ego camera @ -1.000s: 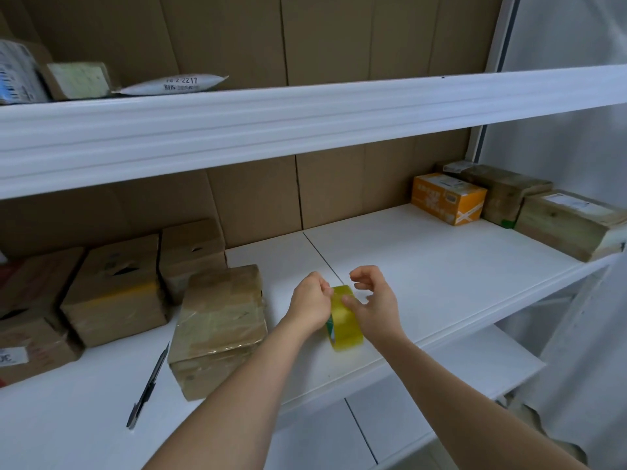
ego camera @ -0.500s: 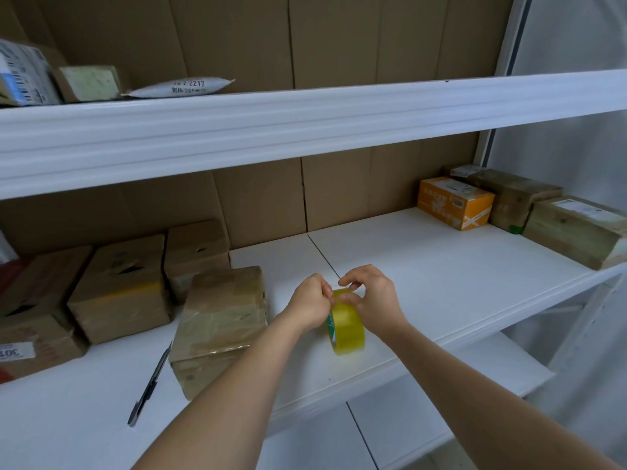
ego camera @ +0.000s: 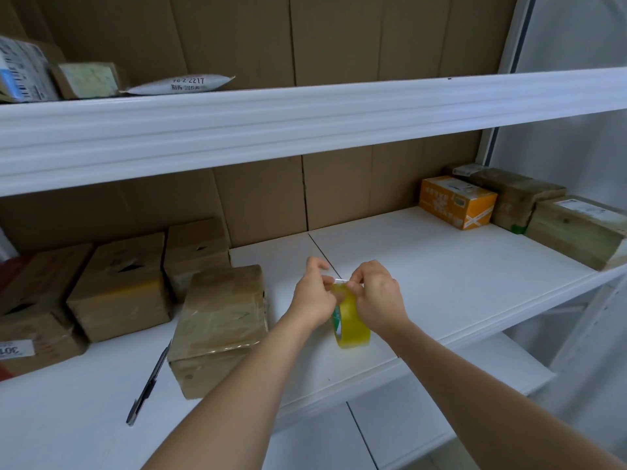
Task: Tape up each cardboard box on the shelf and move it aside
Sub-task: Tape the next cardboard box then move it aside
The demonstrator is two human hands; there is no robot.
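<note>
tape roll (ego camera: pixel 353 325) top behind hands, far-left box (ego camera: pixel 30 310) cropped

soft, even, rather dim daylight with a cool cast fills the view; it is brightest on the pale wall (ego camera: pixel 576 157) right of the white shelf (ego camera: pixel 458 273). the underside of the upper shelf board (ego camera: pixel 305 130) shades the cardboard backing (ego camera: pixel 258 201) behind the white shelf. shadows on the white shelf are faint and blurred, with no hard glare; only a mild sheen on the taped box (ego camera: pixel 220 317) at its left part. wide-angle distortion bows the boards and stretches the forearms below. detail is slightly soft everywhere.
</note>
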